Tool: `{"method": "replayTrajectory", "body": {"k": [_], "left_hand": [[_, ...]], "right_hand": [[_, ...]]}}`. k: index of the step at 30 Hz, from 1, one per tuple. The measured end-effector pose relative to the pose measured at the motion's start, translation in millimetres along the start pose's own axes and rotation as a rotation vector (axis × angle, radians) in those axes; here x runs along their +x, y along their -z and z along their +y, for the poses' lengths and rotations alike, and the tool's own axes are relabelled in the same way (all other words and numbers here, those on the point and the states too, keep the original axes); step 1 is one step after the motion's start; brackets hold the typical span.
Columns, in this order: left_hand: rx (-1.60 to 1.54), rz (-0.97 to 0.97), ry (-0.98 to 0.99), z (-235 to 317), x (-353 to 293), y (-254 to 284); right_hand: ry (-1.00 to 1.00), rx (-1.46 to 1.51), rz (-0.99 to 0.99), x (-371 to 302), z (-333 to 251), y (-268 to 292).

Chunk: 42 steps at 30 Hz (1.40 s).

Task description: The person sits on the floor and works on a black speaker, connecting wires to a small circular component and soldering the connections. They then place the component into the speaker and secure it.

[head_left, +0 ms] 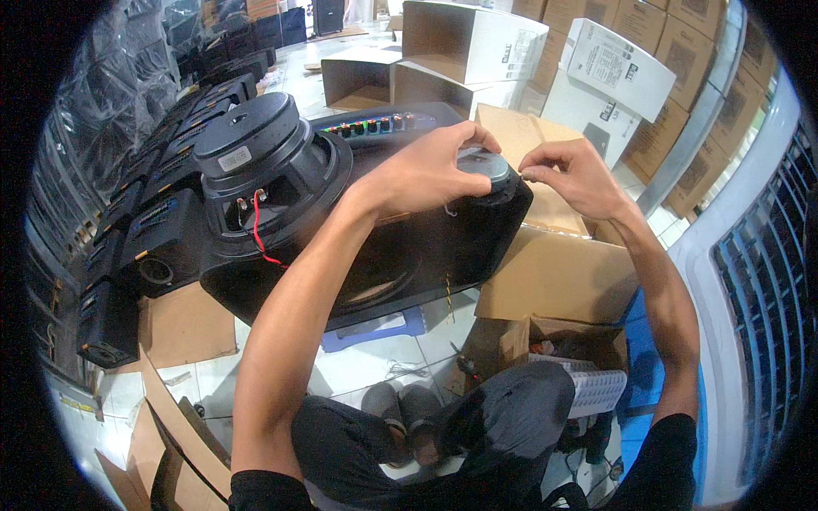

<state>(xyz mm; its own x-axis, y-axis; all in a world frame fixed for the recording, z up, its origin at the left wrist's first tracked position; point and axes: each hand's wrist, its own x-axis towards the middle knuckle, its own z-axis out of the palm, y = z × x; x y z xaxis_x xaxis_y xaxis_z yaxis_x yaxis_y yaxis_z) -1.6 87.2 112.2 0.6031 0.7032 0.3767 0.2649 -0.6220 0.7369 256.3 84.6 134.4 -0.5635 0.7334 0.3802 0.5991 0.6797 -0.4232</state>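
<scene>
A black speaker cabinet [426, 255] lies across in front of me, its open round hole facing up. On its left part stands a large woofer [256, 162], magnet up, with a red wire [258, 226] at its terminals. My left hand [422, 175] spans a small round grey-topped speaker driver [481, 169] at the cabinet's right end, thumb on the near side and fingers on the far side. Just right of that driver, my right hand [575, 177] has thumb and fingers pinched together; what they hold, if anything, is too small to tell. A twisted yellow-black wire [449, 294] hangs down the cabinet's near side.
Several black speaker cabinets [162, 243] line the left. An open cardboard box [554, 277] stands at the right, beside a blue plastic surface [652, 375]. White cartons [481, 47] and stacked brown boxes [682, 55] are behind. A blue-framed object [375, 330] lies on the tiled floor.
</scene>
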Motion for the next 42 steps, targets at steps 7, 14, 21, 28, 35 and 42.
{"method": "replayTrajectory", "body": {"k": [7,14,21,28,35,42], "left_hand": [[0.007,-0.016,0.0,1.7,-0.3,-0.7],[0.006,-0.006,-0.032,1.7,-0.2,-0.1],[0.028,0.006,-0.024,-1.5,1.6,-0.4],[0.022,0.021,-0.072,-5.9,2.1,-2.4],[0.042,0.026,-0.053,-4.5,1.5,-2.3],[0.073,0.031,-0.076,-5.9,2.4,-2.2]], "right_hand": [[0.215,-0.111,-0.057,14.8,2.0,5.4],[-0.022,0.049,-0.223,31.6,6.6,7.5],[-0.345,0.201,-0.493,57.4,12.8,17.4],[-0.72,0.518,-0.421,51.0,17.2,12.2],[-0.643,0.454,-0.355,42.3,5.0,10.4],[-0.367,0.223,-0.289,29.0,7.4,-0.4]]}}
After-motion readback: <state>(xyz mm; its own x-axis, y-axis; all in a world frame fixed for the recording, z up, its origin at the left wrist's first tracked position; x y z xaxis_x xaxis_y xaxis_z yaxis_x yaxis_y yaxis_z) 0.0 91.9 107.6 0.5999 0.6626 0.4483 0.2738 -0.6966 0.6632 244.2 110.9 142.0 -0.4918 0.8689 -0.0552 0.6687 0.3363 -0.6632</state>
